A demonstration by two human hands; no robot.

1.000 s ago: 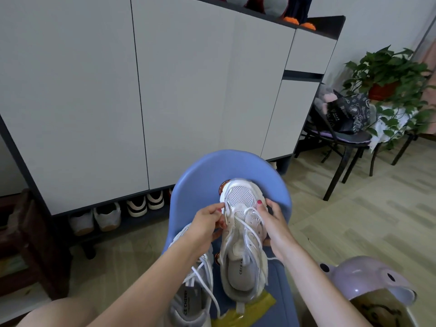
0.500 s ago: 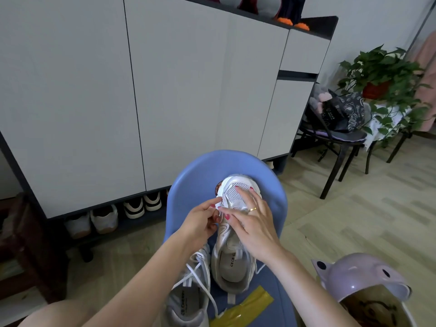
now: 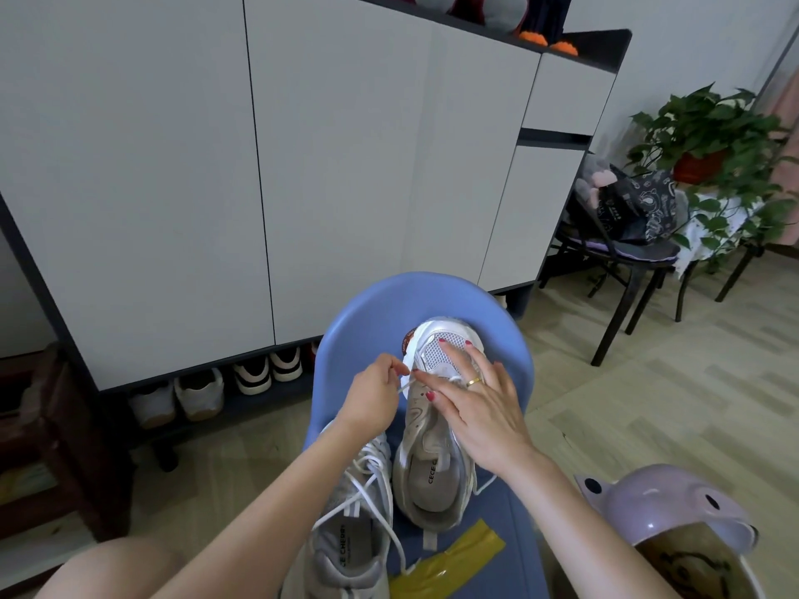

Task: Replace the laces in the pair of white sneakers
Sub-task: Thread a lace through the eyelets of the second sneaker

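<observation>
Both sneakers sit on the blue chair (image 3: 359, 322), toes toward its backrest. The far sneaker (image 3: 432, 434) lies against the backrest curve, probably so it won't slide while laced. Right hand (image 3: 480, 408) lies flat over its tongue and toe, fingers spread and straight, likely pinning the shoe against the pull. Left hand (image 3: 376, 395) pinches a white lace (image 3: 404, 387) end just left of the same shoe's lowest eyelets, pulling sideways; looks like threading at the toe end.

The near sneaker (image 3: 350, 525), touching the far one's left side, has loose laces, parked for later by the look of it. Yellow strip (image 3: 449, 559) behind the far shoe's heel, maybe lace packaging, can't tell.

Hidden: eyelets under the right hand, so lacing progress is unclear. The near sneaker's heel is cut off by the bottom edge.
</observation>
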